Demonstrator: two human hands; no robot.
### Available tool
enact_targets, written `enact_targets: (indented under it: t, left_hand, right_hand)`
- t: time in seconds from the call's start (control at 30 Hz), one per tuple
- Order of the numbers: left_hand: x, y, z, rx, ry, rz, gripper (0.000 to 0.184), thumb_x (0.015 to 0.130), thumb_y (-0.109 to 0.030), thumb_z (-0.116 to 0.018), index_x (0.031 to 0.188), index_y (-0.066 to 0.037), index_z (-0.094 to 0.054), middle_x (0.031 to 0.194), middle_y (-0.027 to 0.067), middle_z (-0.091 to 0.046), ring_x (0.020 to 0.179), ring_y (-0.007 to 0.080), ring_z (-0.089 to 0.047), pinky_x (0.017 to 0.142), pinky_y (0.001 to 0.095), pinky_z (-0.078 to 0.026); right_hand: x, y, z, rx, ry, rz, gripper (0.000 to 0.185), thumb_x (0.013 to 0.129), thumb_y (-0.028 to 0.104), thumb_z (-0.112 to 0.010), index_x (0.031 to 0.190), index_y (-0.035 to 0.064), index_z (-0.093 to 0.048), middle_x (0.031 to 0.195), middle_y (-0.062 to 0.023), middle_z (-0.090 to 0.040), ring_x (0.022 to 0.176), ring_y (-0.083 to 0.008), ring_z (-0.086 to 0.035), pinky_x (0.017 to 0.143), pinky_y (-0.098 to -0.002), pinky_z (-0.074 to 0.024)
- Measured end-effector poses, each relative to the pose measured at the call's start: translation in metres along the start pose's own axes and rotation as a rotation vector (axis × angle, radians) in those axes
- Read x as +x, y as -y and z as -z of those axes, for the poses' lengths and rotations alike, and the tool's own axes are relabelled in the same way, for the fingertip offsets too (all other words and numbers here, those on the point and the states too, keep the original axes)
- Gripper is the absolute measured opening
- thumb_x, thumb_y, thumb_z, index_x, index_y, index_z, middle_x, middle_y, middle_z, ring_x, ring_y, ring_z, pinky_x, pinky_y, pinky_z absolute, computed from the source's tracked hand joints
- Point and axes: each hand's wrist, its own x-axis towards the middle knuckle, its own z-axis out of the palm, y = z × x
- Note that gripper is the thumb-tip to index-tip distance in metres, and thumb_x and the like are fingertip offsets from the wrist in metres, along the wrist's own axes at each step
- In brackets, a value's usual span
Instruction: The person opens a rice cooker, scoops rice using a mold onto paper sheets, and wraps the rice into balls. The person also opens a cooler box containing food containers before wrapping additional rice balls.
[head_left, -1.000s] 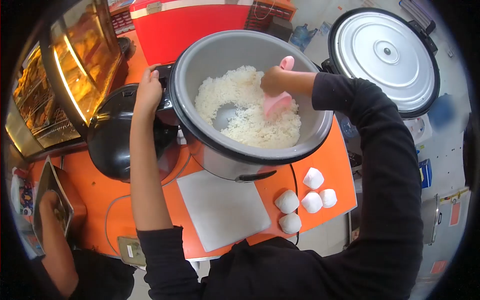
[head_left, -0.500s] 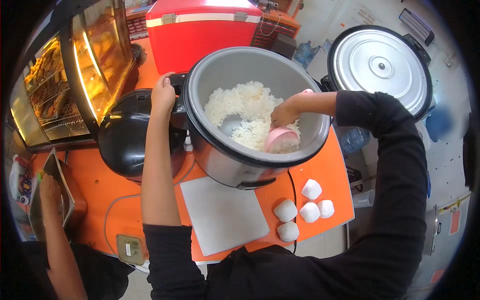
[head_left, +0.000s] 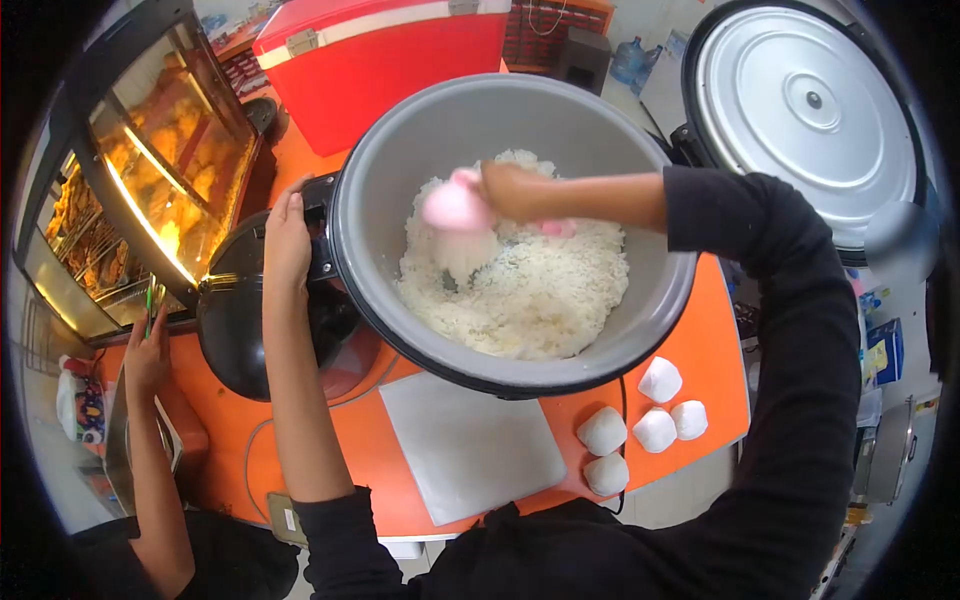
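Observation:
A large rice cooker [head_left: 352, 262] stands on the orange table, tilted, its inner pot holding loose white rice [head_left: 540, 290]. My left hand [head_left: 290, 222] is closed on the black side handle [head_left: 320, 225] of the cooker. Inside the pot, my right hand [head_left: 512, 190] grips a pink plastic scoop [head_left: 455, 210], blurred by motion. Rice falls or hangs beneath the scoop at the left side of the pot. The cooker's round metal lid [head_left: 800, 110] is raised on its hinge at the right.
White paper sheets [head_left: 475, 445] lie in front of the cooker, beside several white wrapped bundles [head_left: 603, 432]. Left are a black-lidded pot [head_left: 235, 330] and a lit food display case [head_left: 150, 190]. A co-worker's hand [head_left: 148, 355] holds something green. A red cooler box [head_left: 380, 70] stands behind.
My right hand has moved the scoop from the pot's front right to its left. The cooker is tipped further toward me and the rice has spread. The co-worker's hand has risen toward the display case.

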Motion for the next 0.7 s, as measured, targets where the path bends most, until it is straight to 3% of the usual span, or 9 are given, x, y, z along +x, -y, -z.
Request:
enact_targets:
  t: [0.07, 0.1, 0.23, 0.33, 0.4, 0.47, 0.53, 0.67, 0.7]
  left_hand:
    - [-0.001, -0.002, 0.000, 0.081, -0.008, 0.008, 0.033, 0.096, -0.016, -0.031, 0.115, -0.004, -0.054, 0.105, 0.0081, -0.057, 0.096, 0.0151, -0.053, 0.087, 0.0282, -0.040]
    - [-0.001, -0.001, 0.001, 0.110, -0.005, -0.012, 0.033, 0.096, -0.016, -0.031, 0.115, -0.003, -0.054, 0.108, 0.0089, -0.056, 0.100, 0.0160, -0.052, 0.091, 0.0288, -0.037]
    - [0.004, 0.005, 0.005, 0.117, 0.014, -0.023, 0.034, 0.096, -0.018, -0.031, 0.116, -0.003, -0.054, 0.112, 0.0100, -0.055, 0.107, 0.0165, -0.048, 0.096, 0.0289, -0.032]
    - [0.006, 0.013, 0.007, 0.081, 0.028, -0.006, 0.033, 0.096, -0.018, -0.031, 0.115, -0.003, -0.054, 0.110, 0.0100, -0.056, 0.106, 0.0161, -0.049, 0.095, 0.0285, -0.033]
    - [0.006, 0.009, 0.007, 0.052, 0.039, -0.012, 0.033, 0.096, -0.018, -0.032, 0.115, -0.003, -0.055, 0.109, 0.0099, -0.056, 0.104, 0.0159, -0.049, 0.094, 0.0285, -0.034]
    - [-0.001, -0.003, 0.001, 0.079, 0.007, 0.038, 0.032, 0.096, -0.017, -0.032, 0.114, -0.004, -0.055, 0.106, 0.0090, -0.057, 0.100, 0.0156, -0.051, 0.090, 0.0284, -0.037]
    - [-0.004, -0.008, -0.002, 0.136, -0.030, 0.022, 0.032, 0.096, -0.017, -0.032, 0.112, -0.004, -0.056, 0.100, 0.0075, -0.058, 0.093, 0.0148, -0.053, 0.086, 0.0273, -0.039]
    - [0.000, 0.000, -0.003, 0.082, -0.027, -0.047, 0.031, 0.096, -0.015, -0.031, 0.111, -0.004, -0.055, 0.096, 0.0078, -0.059, 0.084, 0.0130, -0.055, 0.076, 0.0266, -0.043]
    - [0.000, -0.002, -0.003, 0.029, -0.020, 0.004, 0.031, 0.096, -0.015, -0.030, 0.111, -0.004, -0.055, 0.095, 0.0078, -0.059, 0.080, 0.0125, -0.055, 0.072, 0.0265, -0.045]
  right_hand:
    - [0.009, 0.004, 0.018, 0.116, 0.180, -0.225, 0.040, 0.090, 0.030, -0.039, 0.091, -0.0048, -0.057, 0.086, -0.0227, -0.062, 0.073, -0.0379, -0.061, 0.065, -0.0443, -0.0479]
    - [0.030, -0.027, 0.001, -0.315, 0.156, 0.185, 0.035, 0.087, 0.026, -0.043, 0.082, -0.0044, -0.060, 0.079, -0.0226, -0.062, 0.069, -0.0357, -0.062, 0.064, -0.0430, -0.0484]
    - [0.027, -0.024, -0.031, -0.354, -0.060, 0.259, 0.027, 0.083, 0.020, -0.046, 0.077, -0.0011, -0.062, 0.073, -0.0210, -0.062, 0.068, -0.0337, -0.062, 0.063, -0.0436, -0.0481]
    - [0.016, -0.017, -0.043, -0.397, 0.099, 0.325, 0.023, 0.083, 0.016, -0.045, 0.080, 0.0017, -0.063, 0.073, -0.0194, -0.062, 0.069, -0.0332, -0.062, 0.063, -0.0439, -0.0483]
    - [0.002, -0.013, -0.050, -0.365, 0.395, 0.456, 0.024, 0.085, 0.016, -0.043, 0.085, 0.0022, -0.063, 0.073, -0.0182, -0.063, 0.067, -0.0331, -0.062, 0.062, -0.0437, -0.0484]
    - [-0.021, -0.006, -0.042, -0.272, 0.361, 0.456, 0.031, 0.089, 0.021, -0.037, 0.091, 0.0016, -0.061, 0.070, -0.0190, -0.061, 0.063, -0.0327, -0.061, 0.061, -0.0439, -0.0483]
    - [-0.034, 0.010, -0.020, -0.130, 0.652, 0.113, 0.038, 0.091, 0.023, -0.030, 0.094, -0.0004, -0.059, 0.070, -0.0201, -0.060, 0.066, -0.0320, -0.061, 0.063, -0.0442, -0.0479]
    - [-0.084, 0.039, 0.008, -0.071, 0.687, -0.030, 0.045, 0.092, 0.026, -0.025, 0.092, -0.0040, -0.058, 0.073, -0.0219, -0.059, 0.072, -0.0335, -0.061, 0.068, -0.0452, -0.0465]
    - [-0.090, 0.036, 0.009, -0.015, 0.595, -0.061, 0.036, 0.086, 0.016, -0.031, 0.095, -0.0062, -0.057, 0.067, -0.0196, -0.058, 0.059, -0.0298, -0.059, 0.055, -0.0404, -0.0471]
